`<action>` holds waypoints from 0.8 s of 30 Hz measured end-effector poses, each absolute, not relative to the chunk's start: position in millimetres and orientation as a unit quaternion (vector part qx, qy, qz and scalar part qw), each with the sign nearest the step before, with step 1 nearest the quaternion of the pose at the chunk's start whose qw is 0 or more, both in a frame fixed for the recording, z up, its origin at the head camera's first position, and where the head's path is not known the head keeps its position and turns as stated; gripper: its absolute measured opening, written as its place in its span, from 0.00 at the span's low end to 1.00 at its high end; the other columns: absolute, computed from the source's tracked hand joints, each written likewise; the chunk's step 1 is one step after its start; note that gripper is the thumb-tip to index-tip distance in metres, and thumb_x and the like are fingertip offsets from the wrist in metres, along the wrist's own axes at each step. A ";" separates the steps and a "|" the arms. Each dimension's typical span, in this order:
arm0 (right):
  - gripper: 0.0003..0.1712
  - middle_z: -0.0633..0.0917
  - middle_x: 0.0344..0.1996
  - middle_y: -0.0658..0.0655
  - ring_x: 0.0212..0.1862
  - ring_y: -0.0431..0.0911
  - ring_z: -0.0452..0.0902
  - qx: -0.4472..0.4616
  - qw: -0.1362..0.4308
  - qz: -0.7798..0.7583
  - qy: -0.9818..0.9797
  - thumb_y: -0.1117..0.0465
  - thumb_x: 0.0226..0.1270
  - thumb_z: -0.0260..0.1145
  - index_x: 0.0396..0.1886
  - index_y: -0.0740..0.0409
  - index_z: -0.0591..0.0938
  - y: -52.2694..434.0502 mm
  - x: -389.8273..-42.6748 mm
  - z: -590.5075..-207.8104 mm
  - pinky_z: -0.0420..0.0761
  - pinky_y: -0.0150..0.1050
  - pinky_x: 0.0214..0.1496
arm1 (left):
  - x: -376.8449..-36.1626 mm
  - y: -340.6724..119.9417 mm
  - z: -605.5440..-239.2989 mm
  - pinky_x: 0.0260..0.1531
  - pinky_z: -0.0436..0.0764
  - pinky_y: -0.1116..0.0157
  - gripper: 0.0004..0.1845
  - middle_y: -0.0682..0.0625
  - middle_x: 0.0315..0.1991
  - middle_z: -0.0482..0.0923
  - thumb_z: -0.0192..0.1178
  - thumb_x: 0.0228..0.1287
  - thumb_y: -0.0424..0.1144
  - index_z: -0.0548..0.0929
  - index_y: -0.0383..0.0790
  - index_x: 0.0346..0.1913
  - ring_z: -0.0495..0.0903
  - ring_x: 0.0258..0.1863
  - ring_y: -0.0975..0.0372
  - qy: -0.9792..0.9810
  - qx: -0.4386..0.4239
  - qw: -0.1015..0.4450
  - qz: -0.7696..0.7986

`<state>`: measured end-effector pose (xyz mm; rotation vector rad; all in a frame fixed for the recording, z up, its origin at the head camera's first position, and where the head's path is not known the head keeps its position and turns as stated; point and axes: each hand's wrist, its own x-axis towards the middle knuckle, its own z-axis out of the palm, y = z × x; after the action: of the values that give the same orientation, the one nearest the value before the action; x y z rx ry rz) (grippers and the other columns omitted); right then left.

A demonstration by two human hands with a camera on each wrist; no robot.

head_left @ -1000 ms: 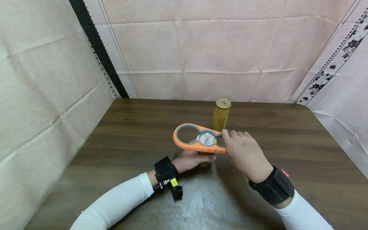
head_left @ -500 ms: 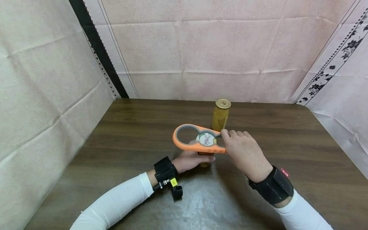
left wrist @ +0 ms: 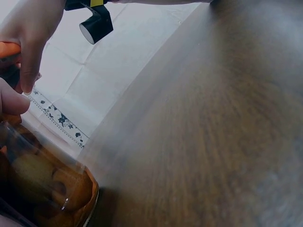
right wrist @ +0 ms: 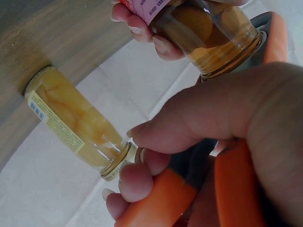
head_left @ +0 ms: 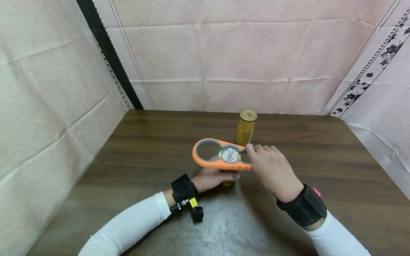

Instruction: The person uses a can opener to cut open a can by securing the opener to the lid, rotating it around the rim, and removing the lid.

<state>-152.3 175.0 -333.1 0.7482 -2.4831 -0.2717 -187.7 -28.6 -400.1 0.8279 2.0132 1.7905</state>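
Observation:
My left hand (head_left: 209,179) grips a glass jar (right wrist: 210,33) of brownish round fruit with a pink label, standing upright on the table. Over the jar's lid (head_left: 230,155) lies an orange and grey jar opener (head_left: 217,163), the pale lid showing through its middle ring. From the right, my right hand (head_left: 273,170) grips the end of the opener, thumb and fingers curled round it in the right wrist view. In the left wrist view the jar's lower part (left wrist: 52,179) fills the left corner, its lid out of frame.
A second tall jar (head_left: 246,128) with yellow contents and a gold lid stands just behind the opener. Its label (right wrist: 57,120) shows in the right wrist view. The brown wooden table (head_left: 160,135) meets pale cloth (head_left: 250,64) at the back and sides.

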 end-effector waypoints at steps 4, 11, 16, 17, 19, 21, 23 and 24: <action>0.23 0.81 0.24 0.58 0.24 0.50 0.77 0.277 0.266 -0.103 -0.918 0.72 0.48 0.78 0.41 0.64 0.75 175.2 -152.9 -332.7 0.77 0.41 0.29 | -188.2 -28.3 -398.6 0.54 0.75 0.72 0.27 0.38 0.59 0.80 0.67 0.63 0.27 0.75 0.34 0.66 0.75 0.47 0.69 0.707 0.303 0.146 0.622; 0.23 0.81 0.25 0.58 0.24 0.50 0.76 0.282 0.262 -0.100 -0.918 0.73 0.49 0.78 0.42 0.64 0.75 175.7 -154.1 -332.6 0.76 0.41 0.29 | -189.7 -27.4 -400.5 0.54 0.75 0.72 0.29 0.38 0.60 0.80 0.69 0.61 0.26 0.76 0.35 0.66 0.75 0.47 0.69 0.707 0.307 0.138 0.622; 0.26 0.82 0.26 0.58 0.25 0.50 0.77 0.283 0.252 -0.096 -0.920 0.71 0.48 0.80 0.44 0.64 0.75 175.7 -154.5 -332.6 0.77 0.41 0.29 | -189.8 -27.5 -400.7 0.56 0.75 0.71 0.30 0.39 0.60 0.81 0.70 0.60 0.27 0.75 0.36 0.66 0.76 0.49 0.69 0.707 0.304 0.137 0.624; 0.26 0.82 0.26 0.58 0.25 0.50 0.77 0.283 0.250 -0.095 -0.921 0.71 0.48 0.80 0.44 0.64 0.75 175.7 -154.7 -332.6 0.77 0.41 0.30 | -189.6 -27.7 -400.3 0.56 0.75 0.71 0.30 0.40 0.60 0.81 0.70 0.60 0.27 0.75 0.36 0.66 0.76 0.49 0.69 0.707 0.304 0.136 0.623; 0.27 0.83 0.27 0.58 0.26 0.50 0.78 0.283 0.248 -0.094 -0.922 0.70 0.48 0.80 0.45 0.64 0.75 175.7 -154.8 -332.8 0.78 0.41 0.30 | -189.5 -27.8 -400.0 0.56 0.75 0.71 0.31 0.40 0.60 0.81 0.70 0.60 0.27 0.75 0.36 0.66 0.76 0.50 0.69 0.710 0.306 0.133 0.621; 0.27 0.83 0.27 0.58 0.26 0.50 0.78 0.283 0.248 -0.096 -0.921 0.70 0.48 0.80 0.45 0.64 0.75 175.9 -155.0 -332.8 0.78 0.41 0.30 | -189.2 -27.8 -399.7 0.56 0.76 0.71 0.31 0.41 0.60 0.81 0.70 0.59 0.27 0.75 0.37 0.67 0.76 0.50 0.70 0.713 0.306 0.129 0.618; 0.27 0.83 0.27 0.58 0.27 0.50 0.78 0.284 0.250 -0.099 -0.920 0.70 0.48 0.80 0.46 0.64 0.75 176.3 -155.2 -332.9 0.78 0.41 0.30 | -189.0 -27.8 -399.3 0.55 0.76 0.71 0.31 0.40 0.60 0.80 0.70 0.59 0.27 0.74 0.36 0.67 0.75 0.49 0.70 0.708 0.311 0.129 0.621; 0.27 0.83 0.27 0.58 0.27 0.50 0.78 0.285 0.250 -0.100 -0.920 0.70 0.48 0.80 0.46 0.64 0.75 176.5 -155.3 -332.9 0.78 0.41 0.30 | -189.0 -27.8 -399.3 0.53 0.77 0.70 0.31 0.39 0.59 0.80 0.69 0.60 0.27 0.74 0.35 0.66 0.76 0.48 0.69 0.704 0.315 0.131 0.623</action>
<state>-155.3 176.5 -332.9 0.7749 -2.5053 -0.2712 -189.0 -27.8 -399.3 0.9144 2.0427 1.8101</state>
